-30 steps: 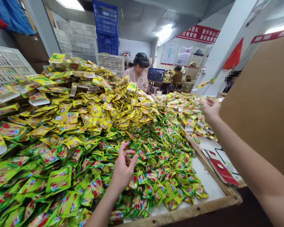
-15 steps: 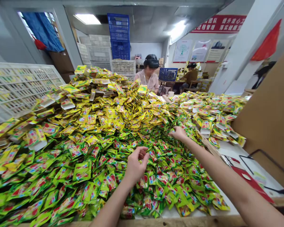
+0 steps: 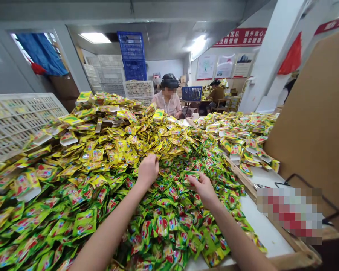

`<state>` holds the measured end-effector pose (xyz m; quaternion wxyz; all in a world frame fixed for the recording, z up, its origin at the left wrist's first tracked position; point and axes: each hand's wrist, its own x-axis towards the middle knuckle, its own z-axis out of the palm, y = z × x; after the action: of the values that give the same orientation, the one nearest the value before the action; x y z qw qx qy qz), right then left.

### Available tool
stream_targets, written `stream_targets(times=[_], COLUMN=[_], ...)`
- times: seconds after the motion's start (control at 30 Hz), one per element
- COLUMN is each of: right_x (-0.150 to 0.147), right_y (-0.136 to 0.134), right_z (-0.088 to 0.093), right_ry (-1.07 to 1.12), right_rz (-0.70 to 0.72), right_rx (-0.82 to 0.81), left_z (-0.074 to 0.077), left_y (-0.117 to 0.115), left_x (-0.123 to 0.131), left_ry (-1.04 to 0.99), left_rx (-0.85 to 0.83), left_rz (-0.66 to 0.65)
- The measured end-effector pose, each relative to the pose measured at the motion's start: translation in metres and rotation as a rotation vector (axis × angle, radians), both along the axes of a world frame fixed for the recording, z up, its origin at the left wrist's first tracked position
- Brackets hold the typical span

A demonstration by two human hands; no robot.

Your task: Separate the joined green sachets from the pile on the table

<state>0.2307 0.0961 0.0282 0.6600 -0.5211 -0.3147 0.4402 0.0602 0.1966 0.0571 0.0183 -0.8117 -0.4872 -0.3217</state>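
Small glossy sachets lie in a broad heap: green sachets (image 3: 84, 222) in front, yellow sachets (image 3: 124, 145) behind them. My left hand (image 3: 148, 171) reaches to the border between the two colours. Its fingers are curled closed against the yellow ones, and their tips are mostly hidden, so what they grip cannot be made out. Lower and to the right, my right hand (image 3: 205, 190) has thumb and fingers pinched on a green sachet (image 3: 192, 175) just above the green part of the heap.
Open yellow boxes (image 3: 28, 184) lie on the left; more boxes (image 3: 251, 145) lie beyond a wooden strip (image 3: 240, 175) on the right. A white crate (image 3: 25, 116) leans at left. A cardboard sheet (image 3: 313, 124) stands at right. A co-worker (image 3: 168, 99) sits across the heap.
My left hand has moved forward to the yellow sachets and its fingers have closed. My right hand has drawn back toward me, now with a green sachet. The view has turned slightly right.
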Motion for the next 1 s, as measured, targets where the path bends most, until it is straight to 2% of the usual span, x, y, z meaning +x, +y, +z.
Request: stream_targets(times=[0.07,0.17,0.27,0.4,0.5,0.57,0.63,0.67,0.73,0.8,0.83,0.9,1.0], right_x=[-0.011,-0.026,-0.034,-0.029,-0.019,-0.014,-0.010,-0.009,-0.008,-0.010,-0.010,-0.011,-0.011], right_y=[-0.002,-0.005,-0.013,-0.022,-0.022,-0.019,-0.017,-0.016,-0.015,-0.015,-0.014,-0.013,-0.011], right_z=[-0.008,-0.016,-0.017,-0.017,-0.020,-0.023,-0.025,-0.026,-0.027,-0.029,-0.030,-0.032,-0.034], right_ry=[0.093,0.218,0.314,0.397,0.401,0.411,0.426,0.429,0.423,0.398,0.391,0.387,0.389], right_rz=[0.002,0.034,0.074,0.112,0.034,-0.008,0.007,0.022,0.033,0.024,0.026,0.036,0.061], right_rx=[-0.005,-0.006,0.010,0.012,-0.024,-0.050,-0.062,-0.067,-0.083,-0.105,-0.116,-0.121,-0.091], left_z=[-0.008,-0.027,-0.046,-0.059,-0.046,-0.023,0.011,0.031,0.069,0.099,0.109,0.118,0.114], left_y=[-0.032,-0.073,-0.090,-0.092,-0.086,-0.068,-0.030,-0.005,0.053,0.108,0.130,0.158,0.168], left_x=[0.000,0.007,0.019,0.034,0.040,0.042,0.047,0.051,0.061,0.072,0.076,0.083,0.083], left_ry=[0.028,0.135,0.275,0.250,0.159,0.111,0.044,-0.011,-0.052,-0.012,0.024,0.092,0.109], left_rx=[0.092,0.336,0.464,0.428,0.213,0.002,-0.103,-0.057,0.137,0.221,0.201,0.081,-0.013], left_rz=[-0.107,-0.343,-0.423,-0.465,-0.616,-0.701,-0.655,-0.550,-0.348,-0.133,-0.016,0.171,0.283])
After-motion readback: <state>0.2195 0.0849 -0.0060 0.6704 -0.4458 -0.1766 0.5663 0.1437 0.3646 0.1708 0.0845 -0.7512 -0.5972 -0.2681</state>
